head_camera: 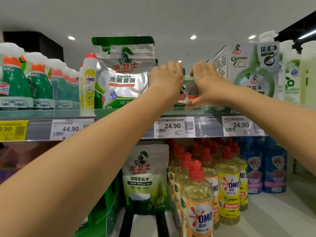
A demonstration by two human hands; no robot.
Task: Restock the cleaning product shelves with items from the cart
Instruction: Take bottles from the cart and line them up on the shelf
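Two shelves fill the view: the upper shelf [119,112] carries green spray bottles [41,82], a big pouch [123,72] and a grey box [253,69], and the lower shelf [273,211] holds yellow bottles [229,185] with red caps. Between big pouch and box, a small pouch [189,93] stands upright on the upper shelf, above a 24.90 tag [173,127]. Both hands are clamped on it: the left hand [166,77] curls over its top left corner, and the right hand [205,81] has fingers over the top and thumb at the base.
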